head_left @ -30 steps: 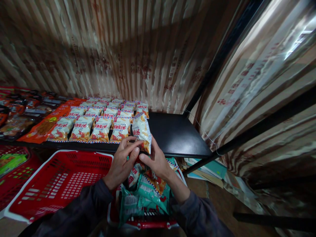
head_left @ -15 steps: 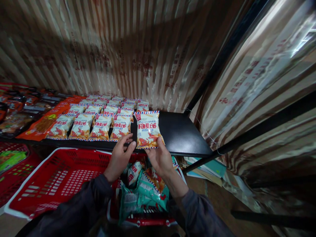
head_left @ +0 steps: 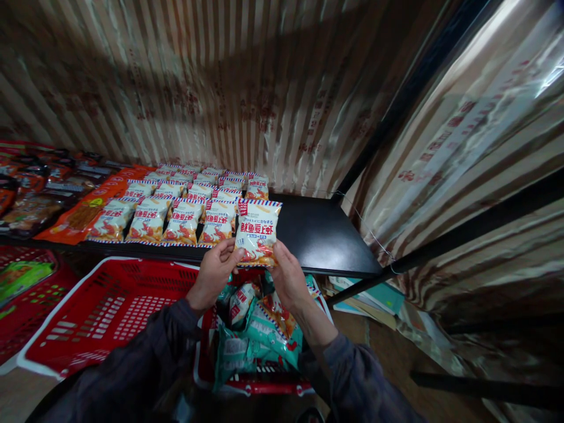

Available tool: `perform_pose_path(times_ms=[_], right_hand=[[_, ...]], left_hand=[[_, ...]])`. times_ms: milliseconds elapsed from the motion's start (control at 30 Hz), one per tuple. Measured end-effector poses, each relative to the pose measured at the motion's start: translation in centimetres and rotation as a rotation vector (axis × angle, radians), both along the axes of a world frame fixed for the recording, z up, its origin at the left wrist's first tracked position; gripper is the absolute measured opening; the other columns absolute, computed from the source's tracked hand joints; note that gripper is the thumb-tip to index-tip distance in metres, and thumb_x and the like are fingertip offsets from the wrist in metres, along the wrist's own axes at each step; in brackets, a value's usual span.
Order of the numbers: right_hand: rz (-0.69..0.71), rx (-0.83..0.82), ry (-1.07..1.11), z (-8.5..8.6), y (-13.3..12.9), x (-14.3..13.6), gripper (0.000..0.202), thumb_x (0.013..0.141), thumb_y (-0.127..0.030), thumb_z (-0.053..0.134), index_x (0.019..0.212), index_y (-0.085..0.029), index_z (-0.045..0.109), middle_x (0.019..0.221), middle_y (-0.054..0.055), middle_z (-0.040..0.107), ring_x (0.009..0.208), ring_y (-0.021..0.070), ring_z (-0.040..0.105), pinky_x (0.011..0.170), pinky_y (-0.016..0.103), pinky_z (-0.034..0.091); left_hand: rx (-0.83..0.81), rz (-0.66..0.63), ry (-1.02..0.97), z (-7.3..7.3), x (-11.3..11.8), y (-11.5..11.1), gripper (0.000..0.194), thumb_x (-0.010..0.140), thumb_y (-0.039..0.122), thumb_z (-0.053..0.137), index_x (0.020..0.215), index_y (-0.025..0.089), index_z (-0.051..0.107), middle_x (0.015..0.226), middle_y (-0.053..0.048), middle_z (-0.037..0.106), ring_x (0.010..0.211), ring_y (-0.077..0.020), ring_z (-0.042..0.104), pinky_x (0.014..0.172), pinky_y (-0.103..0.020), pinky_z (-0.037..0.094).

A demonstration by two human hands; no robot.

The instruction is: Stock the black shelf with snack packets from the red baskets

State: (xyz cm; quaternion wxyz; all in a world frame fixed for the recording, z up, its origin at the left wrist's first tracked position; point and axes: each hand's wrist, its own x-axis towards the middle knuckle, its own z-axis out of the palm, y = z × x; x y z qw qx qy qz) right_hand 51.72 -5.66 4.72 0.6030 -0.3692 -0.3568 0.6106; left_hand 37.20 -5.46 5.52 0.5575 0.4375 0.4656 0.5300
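Between both hands is a white and orange snack bag with red lettering and striped edges, its front facing me. My left hand pinches its lower left side, thumb on the front. At its lower right, my right hand grips the other side. The bag is at the front edge of the black shelf; whether it touches the shelf I cannot tell. Just left of it, rows of matching snack bags lie on the shelf. Below my hands, a red basket holds teal bags and some white and orange ones.
Another red basket stands at the left, with a further red basket holding a green package beyond it. Orange packets and dark packets lie on the shelf's left. Black metal posts and striped curtains surround the shelf.
My left hand has come to the right and taken hold of the bag's left side. The bag has shifted slightly left and tilted a little, still in my right hand.
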Motion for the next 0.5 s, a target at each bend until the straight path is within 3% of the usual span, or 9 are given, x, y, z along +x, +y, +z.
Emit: perform_pose_path(times_ms=[200, 367, 500], right_hand=[[-0.023, -0.046, 0.03, 0.2, 0.7, 0.9, 0.041, 0.069, -0.038, 0.073, 0.104, -0.021, 0.061, 0.095, 0.004, 0.072, 0.096, 0.0245, 0.064, 0.083, 0.039, 0.053], [-0.1, -0.06, 0.052, -0.3, 1.0, 1.1, 0.034, 0.065, -0.036, 0.076, 0.093, -0.021, 0.063, 0.084, 0.002, 0.072, 0.084, 0.0222, 0.067, 0.078, 0.038, 0.055], [-0.132, -0.076, 0.061, -0.4, 1.2, 1.1, 0.034, 0.063, -0.036, 0.077, 0.09, -0.021, 0.062, 0.082, 0.001, 0.072, 0.081, 0.021, 0.068, 0.078, 0.037, 0.055]], left_hand=[[0.015, -0.036, 0.003, -0.4, 0.4, -0.2, 0.039, 0.066, 0.038, 0.07, 0.097, 0.015, 0.061, 0.075, -0.003, 0.066, 0.066, -0.0136, 0.061, 0.058, -0.023, 0.049], [-0.027, -0.05, -0.01, -0.3, 0.7, -0.5, 0.046, 0.067, 0.039, 0.071, 0.103, 0.013, 0.058, 0.092, -0.007, 0.067, 0.05, -0.0055, 0.052, 0.041, -0.017, 0.039], [-0.09, -0.113, -0.085, -0.2, 1.0, -0.8, 0.045, 0.064, 0.039, 0.073, 0.098, 0.012, 0.06, 0.095, -0.009, 0.067, 0.067, -0.0126, 0.061, 0.048, -0.019, 0.048]])
